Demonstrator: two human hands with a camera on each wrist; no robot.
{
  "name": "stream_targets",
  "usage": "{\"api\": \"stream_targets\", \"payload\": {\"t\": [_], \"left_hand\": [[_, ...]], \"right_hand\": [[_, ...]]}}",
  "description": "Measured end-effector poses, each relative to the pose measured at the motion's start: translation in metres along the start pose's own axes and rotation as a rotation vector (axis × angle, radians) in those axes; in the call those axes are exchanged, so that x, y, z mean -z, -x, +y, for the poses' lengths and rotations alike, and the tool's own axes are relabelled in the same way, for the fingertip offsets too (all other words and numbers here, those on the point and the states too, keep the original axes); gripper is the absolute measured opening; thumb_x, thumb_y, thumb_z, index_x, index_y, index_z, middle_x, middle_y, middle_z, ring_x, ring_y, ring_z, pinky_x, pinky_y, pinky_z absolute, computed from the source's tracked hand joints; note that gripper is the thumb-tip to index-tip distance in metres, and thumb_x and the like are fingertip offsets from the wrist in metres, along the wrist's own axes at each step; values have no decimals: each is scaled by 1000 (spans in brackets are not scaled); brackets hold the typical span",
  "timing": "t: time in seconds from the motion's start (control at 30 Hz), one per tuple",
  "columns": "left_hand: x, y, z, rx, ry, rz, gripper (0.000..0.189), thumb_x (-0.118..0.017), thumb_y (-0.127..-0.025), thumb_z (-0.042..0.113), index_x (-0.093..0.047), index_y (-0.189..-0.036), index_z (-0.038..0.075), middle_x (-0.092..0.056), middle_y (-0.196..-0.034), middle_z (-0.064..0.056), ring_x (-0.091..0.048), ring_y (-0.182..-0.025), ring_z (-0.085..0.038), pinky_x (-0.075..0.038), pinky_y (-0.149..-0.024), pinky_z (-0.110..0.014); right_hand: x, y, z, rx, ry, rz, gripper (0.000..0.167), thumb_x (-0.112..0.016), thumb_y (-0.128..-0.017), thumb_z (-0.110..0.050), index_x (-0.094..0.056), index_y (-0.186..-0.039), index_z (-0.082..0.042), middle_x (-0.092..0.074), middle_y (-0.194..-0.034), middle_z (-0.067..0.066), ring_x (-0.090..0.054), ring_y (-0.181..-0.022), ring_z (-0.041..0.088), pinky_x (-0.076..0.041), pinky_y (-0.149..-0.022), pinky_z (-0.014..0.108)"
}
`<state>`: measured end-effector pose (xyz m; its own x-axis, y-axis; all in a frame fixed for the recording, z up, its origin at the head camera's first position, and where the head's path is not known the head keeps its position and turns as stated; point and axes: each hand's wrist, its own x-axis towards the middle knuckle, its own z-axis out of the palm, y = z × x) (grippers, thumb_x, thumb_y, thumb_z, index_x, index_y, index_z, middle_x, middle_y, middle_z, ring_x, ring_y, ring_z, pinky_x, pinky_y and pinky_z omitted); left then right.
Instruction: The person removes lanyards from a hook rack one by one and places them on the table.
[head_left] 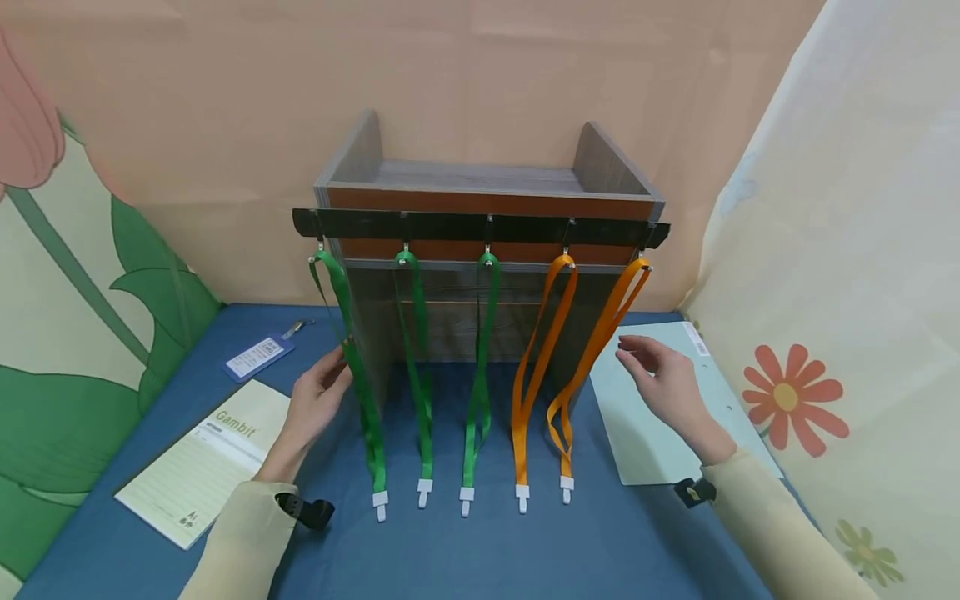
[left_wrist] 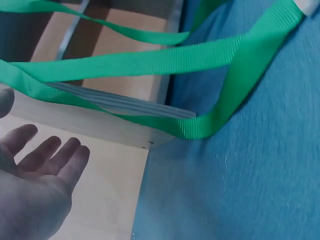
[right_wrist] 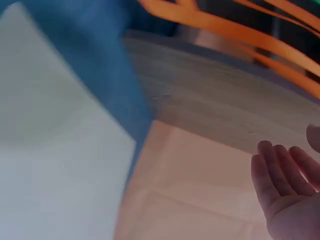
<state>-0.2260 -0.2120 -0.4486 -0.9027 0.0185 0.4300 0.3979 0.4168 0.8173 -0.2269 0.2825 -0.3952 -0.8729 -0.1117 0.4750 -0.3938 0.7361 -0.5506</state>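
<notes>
Green lanyards, among them the leftmost lanyard point(head_left: 347, 333) and the middle lanyard point(head_left: 487, 317), hang from a black bar point(head_left: 450, 225) on the front of a grey wooden shelf point(head_left: 480, 175). Two orange lanyards point(head_left: 546, 342) hang at its right end, and white clips are at the lower ends. My left hand point(head_left: 318, 402) is at the shelf's left side, behind the leftmost green lanyard, fingers loosely bent and holding nothing. Beyond the right side panel point(right_wrist: 210, 95), my right hand point(head_left: 667, 390) hovers over a pale board point(head_left: 652, 450), its fingers relaxed and nothing in them.
On the blue cloth point(head_left: 480, 558) at left lie a notepad point(head_left: 210, 458) marked Gambit and a blue badge holder point(head_left: 259, 357) with a clip. Printed sheets stand behind and on both sides, including a flowered one point(head_left: 862, 250) at right.
</notes>
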Motion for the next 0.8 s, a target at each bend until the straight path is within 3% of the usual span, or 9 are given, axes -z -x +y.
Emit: {"api": "stream_targets", "payload": {"t": [0.17,0.5,0.8], "left_hand": [[-1,1,4,-16,117,-15,40,-54,-99,12,-51,-138,6,-56,-129,-16,-53,-105,4,-42,-83,-14],[-5,1,9,14,244,-30,43,-53,-99,10,-45,-140,1,-52,-131,-22,-55,-108,-3,-44,-86,-17],[-11,-1,10,-7,359,-30,44,-54,-97,5,-45,-140,0,-53,-131,-18,-56,-111,-8,-45,-87,-21]], "right_hand": [[15,-10,-22,-17,-108,64,32,-61,-95,-22,-63,-121,-4,-67,-105,9,-64,-89,19,-47,-71,14],[42,-24,-57,44,-303,112,31,-60,-94,-8,-61,-124,2,-64,-111,17,-64,-91,9,-49,-76,18],[59,-31,-74,62,-341,143,33,-61,-93,-7,-61,-125,0,-64,-115,16,-64,-97,15,-48,-80,20]]}}
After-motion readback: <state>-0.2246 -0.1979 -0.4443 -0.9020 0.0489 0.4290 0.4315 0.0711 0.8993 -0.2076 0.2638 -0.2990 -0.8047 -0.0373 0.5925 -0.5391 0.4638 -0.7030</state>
